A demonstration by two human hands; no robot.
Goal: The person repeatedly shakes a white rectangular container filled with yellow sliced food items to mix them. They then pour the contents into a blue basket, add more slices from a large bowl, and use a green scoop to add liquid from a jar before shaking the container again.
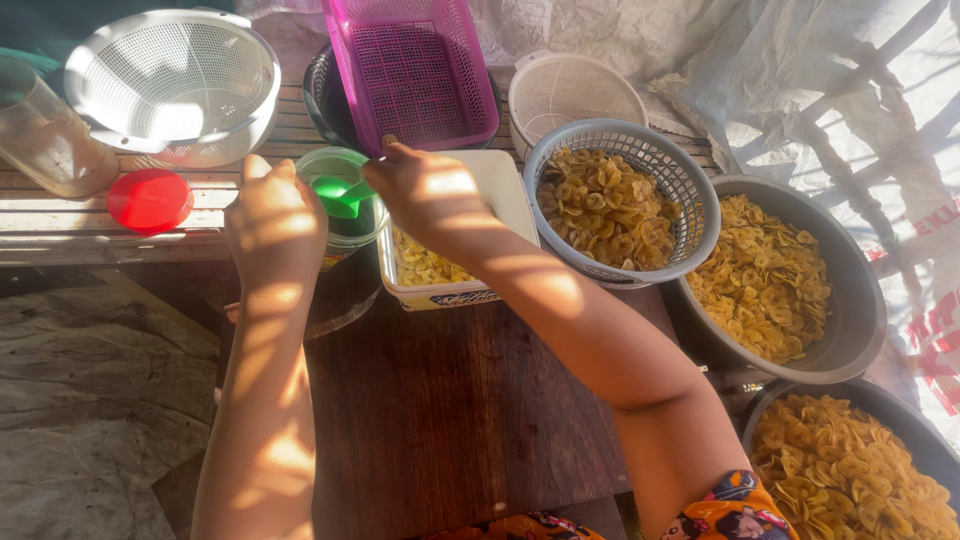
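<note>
Closest to camera: two bare forearms reaching out over a dark wooden tabletop (450, 400), with a bit of orange patterned sleeve at the bottom edge.
Left hand (272, 225): curled shut against the side of a small clear jar (345, 200), looks like it's holding it steady. Knuckles face up, so I can't see the fingertips.
Right hand (425, 190): pinched closed on the handle of a green spoon (338, 195), whose bowl sits down inside the jar.
Jar: sits at the tabletop's far edge, just left of a white rectangular tub (505, 190); the label on its lower half is mostly hidden behind the left hand.
Tub: has some yellow chips (425, 265) in it, with a printed strip along its front wall, too small to make out.
Grey basket (690, 195): round, slotted, full of the same chips, touching the tub's right side.
Grey basins: one (860, 300) right of the basket, another (900, 405) nearer me, both loaded with chips.
Back row: white colander (170, 85), purple rectangular basket (410, 65), small white strainer (575, 90).
Red lid (150, 200): flat on the slatted bench, left of the jar.
Far right: pale sheeting (850, 90) with red printed marks along its edge.
</note>
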